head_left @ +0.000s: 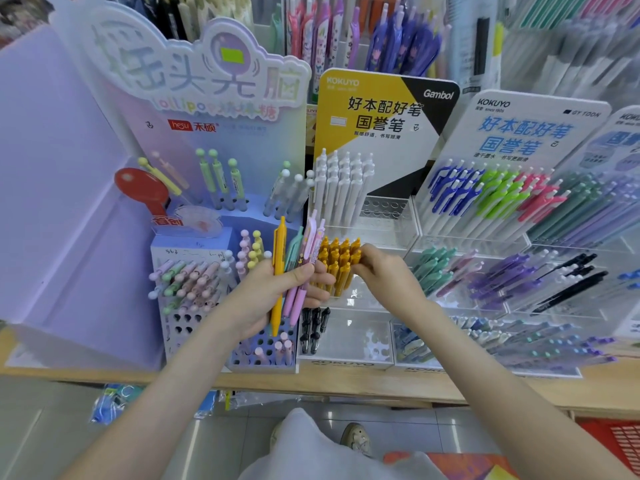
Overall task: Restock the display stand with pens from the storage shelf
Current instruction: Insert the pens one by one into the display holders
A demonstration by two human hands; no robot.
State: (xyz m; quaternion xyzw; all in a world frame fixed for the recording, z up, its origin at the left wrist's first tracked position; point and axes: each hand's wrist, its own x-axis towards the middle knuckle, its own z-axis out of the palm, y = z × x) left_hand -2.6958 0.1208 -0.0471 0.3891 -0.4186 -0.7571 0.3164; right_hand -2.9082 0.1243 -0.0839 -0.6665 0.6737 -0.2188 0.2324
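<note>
My left hand point(277, 292) grips a small bunch of pens point(294, 268): one orange, one teal and a few pink, held upright in front of the stands. My right hand point(384, 271) reaches into the middle tier of the clear Kokuyo display stand point(391, 223), its fingertips pinching one of the orange pens point(337, 263) clustered there. White pens point(343, 188) fill the tier above, beside a row of bare holes. A few black pens point(313, 329) stand in the lowest tier.
A lilac lollipop-pen stand point(194, 271) sits at the left with pastel pens. Further Kokuyo stands point(519, 209) with blue, green, pink and purple pens are at the right. All rest on a wooden shelf edge point(346, 386). Packets lie below it. A red basket point(616, 441) is on the floor.
</note>
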